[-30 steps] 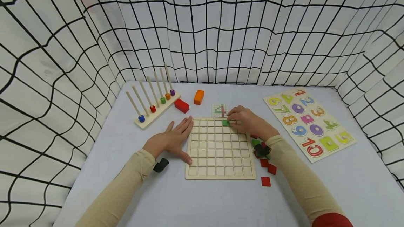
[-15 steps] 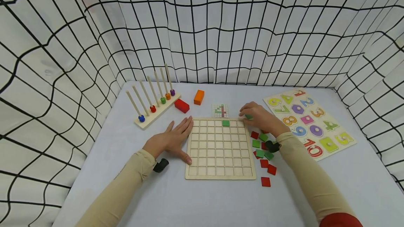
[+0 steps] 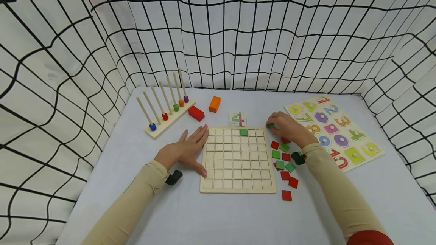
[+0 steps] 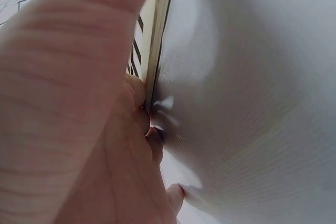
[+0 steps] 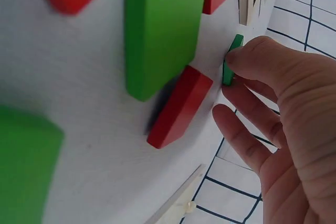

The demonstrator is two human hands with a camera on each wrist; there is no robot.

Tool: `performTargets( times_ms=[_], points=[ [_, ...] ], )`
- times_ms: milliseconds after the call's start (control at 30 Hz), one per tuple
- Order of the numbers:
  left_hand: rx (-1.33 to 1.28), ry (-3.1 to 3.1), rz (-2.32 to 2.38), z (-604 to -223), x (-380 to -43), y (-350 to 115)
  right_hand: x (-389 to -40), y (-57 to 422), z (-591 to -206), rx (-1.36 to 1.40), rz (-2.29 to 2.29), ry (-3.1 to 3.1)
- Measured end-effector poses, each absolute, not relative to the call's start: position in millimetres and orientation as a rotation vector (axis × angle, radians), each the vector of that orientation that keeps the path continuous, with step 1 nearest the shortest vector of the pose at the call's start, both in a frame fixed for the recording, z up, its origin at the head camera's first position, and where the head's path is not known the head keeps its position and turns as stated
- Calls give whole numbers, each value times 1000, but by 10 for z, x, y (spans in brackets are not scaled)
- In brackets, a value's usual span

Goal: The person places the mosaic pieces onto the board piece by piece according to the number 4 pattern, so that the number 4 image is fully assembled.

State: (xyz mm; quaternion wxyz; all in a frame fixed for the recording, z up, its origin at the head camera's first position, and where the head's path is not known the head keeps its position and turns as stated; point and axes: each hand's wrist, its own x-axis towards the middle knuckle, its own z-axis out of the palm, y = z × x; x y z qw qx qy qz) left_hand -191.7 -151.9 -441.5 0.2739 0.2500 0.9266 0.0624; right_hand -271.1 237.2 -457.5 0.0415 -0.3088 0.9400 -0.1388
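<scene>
A wooden grid board [image 3: 237, 192] lies mid-table with one green square tile [image 3: 243, 132] in its top row. My left hand [image 3: 185, 152] is spread with straight fingers along the board's left edge; in the left wrist view its fingers [image 4: 137, 90] touch the wooden rim. Just off the board's top right corner, my right hand [image 3: 287, 127] pinches another green tile [image 5: 231, 61] between thumb and fingers. Below that hand lie loose red tiles [image 3: 287, 195] and green tiles [image 3: 276, 154], some overlapping. A small printed pattern card [image 3: 237, 118] sits behind the board.
At the back left stands a wooden peg rack [image 3: 156, 134] with coloured beads. Near it are a red block [image 3: 196, 113] and an orange block [image 3: 214, 104]. A number puzzle board [image 3: 354, 141] lies at the right. Black netting [image 3: 231, 56] hangs behind the table.
My right hand has left the green tile in the top row and moved right, off the board, with another green tile in its fingers. The left hand has stayed put.
</scene>
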Motion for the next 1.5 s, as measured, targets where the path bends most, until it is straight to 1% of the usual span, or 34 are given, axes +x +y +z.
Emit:
performTargets(
  times_ms=[233,433,667,967,1233,1500],
  points=[
    [670,2469,189,-4386,-1917,-1524,-2660,2385,-4544,-923,-565,2858],
    [658,2474,149,-4381,-1926,-1509,-2640,2346,-4495,-923,-597,2836],
    [660,2489,135,-4386,-1916,-1510,-2579,2274,-4429,-1037,-590,2839],
    [654,2488,135,-4374,-1913,-1505,-2538,2199,-4465,-1087,-614,2811],
    [659,2486,104,-4384,-1937,-1473,-2499,2066,-4485,-1309,-615,2802],
    [646,2483,117,-4365,-1921,-1483,-2429,1866,-4514,-1356,-692,2715]
  ],
)
